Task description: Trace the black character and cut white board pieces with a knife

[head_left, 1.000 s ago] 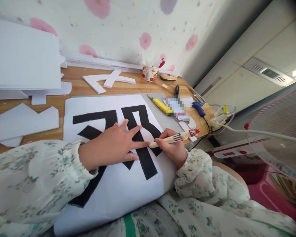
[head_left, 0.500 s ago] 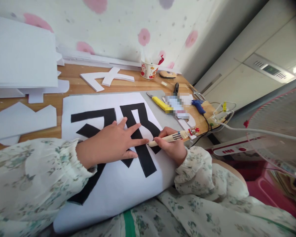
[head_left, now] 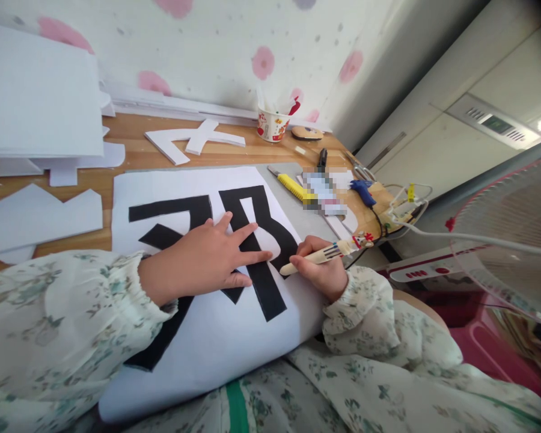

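We see the left hand [head_left: 207, 258] palm down, fingers spread wide and gripping nothing, across two black letter-like shapes on a white sheet [head_left: 234, 355] at the centre. If that palm eases off or slides, we think the sheet could shift, since its near edge droops past the desk towards the lap, where a moving knee might nudge it. Just right of the left fingertips, the right hand [head_left: 322, 270] pinches a cream multicolour pen [head_left: 316, 256], its tip at the near end of the right black shape [head_left: 273, 300]'s curved stroke. A jolt or a slanted tip could send a line astray there. Farther right, a yellow utility knife [head_left: 297, 189] lies on the grey mat [head_left: 304, 220]; its blade end looks bare, so a careless reach might meet it.

As for what escapes us: at left, the palm and sleeve cover much of the left black shape [head_left: 171, 207]. We cannot tell whether the shapes are printed or stuck on, nor whether the pen tip touches the surface or leaves a mark. A pixelated patch right of the knife masks something, and the fan [head_left: 514, 234] at far right is cut off by the frame.
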A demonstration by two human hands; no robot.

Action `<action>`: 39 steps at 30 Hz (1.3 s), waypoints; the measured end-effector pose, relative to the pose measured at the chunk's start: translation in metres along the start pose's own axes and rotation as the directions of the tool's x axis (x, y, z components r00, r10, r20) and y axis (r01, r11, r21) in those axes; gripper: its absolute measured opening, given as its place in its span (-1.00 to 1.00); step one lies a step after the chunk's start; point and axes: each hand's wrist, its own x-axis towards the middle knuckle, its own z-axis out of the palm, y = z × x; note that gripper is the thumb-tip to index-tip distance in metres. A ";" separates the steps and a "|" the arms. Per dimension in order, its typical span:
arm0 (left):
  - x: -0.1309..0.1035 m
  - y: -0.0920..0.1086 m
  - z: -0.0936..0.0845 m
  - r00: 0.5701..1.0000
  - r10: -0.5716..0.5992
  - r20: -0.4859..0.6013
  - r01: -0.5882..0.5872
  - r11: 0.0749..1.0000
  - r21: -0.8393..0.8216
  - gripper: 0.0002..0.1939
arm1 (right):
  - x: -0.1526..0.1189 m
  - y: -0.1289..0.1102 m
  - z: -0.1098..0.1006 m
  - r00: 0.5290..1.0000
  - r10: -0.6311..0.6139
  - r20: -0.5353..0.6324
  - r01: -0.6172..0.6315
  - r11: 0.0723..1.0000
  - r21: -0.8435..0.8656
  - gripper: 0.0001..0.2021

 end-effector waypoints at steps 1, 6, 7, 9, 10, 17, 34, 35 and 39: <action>0.000 0.000 0.000 1.000 0.005 0.002 -0.005 1.000 0.009 -0.34 | -0.001 0.000 0.000 1.000 -0.002 0.003 0.002 1.000 0.009 -0.69; 0.000 -0.001 0.002 1.000 0.020 0.001 -0.020 0.999 0.036 -0.34 | -0.003 0.002 -0.003 1.000 -0.017 0.017 0.017 0.999 0.039 -0.69; 0.000 -0.001 0.002 1.000 0.020 0.002 -0.020 0.999 0.038 -0.34 | -0.003 0.003 -0.003 0.999 -0.021 0.024 0.020 0.999 0.043 -0.69; 0.000 -0.001 0.002 1.000 0.024 0.002 -0.024 0.999 0.043 -0.35 | -0.004 0.005 -0.004 0.999 -0.031 0.032 0.029 0.998 0.050 -0.69; 0.000 -0.001 0.001 1.000 0.026 0.004 -0.026 0.999 0.046 -0.35 | -0.004 0.005 -0.005 0.999 -0.036 0.035 0.034 0.998 0.052 -0.68; 0.001 -0.001 0.000 1.000 0.022 0.020 -0.023 0.999 0.043 -0.34 | -0.005 0.004 -0.003 0.999 -0.040 0.027 0.037 0.995 0.096 -0.70; 0.002 0.001 0.000 0.998 0.019 0.057 -0.023 0.998 0.065 -0.34 | -0.028 0.002 -0.003 0.989 -0.065 -0.134 0.060 0.997 -0.048 -0.73; 0.002 0.001 0.001 0.998 0.020 0.051 -0.024 0.998 0.063 -0.33 | -0.027 0.001 -0.003 0.989 -0.064 -0.130 0.058 0.997 -0.054 -0.73; 0.002 0.000 0.001 0.999 0.021 0.036 -0.023 0.998 0.055 -0.34 | -0.026 0.000 -0.002 0.989 -0.054 -0.137 0.046 0.997 -0.062 -0.73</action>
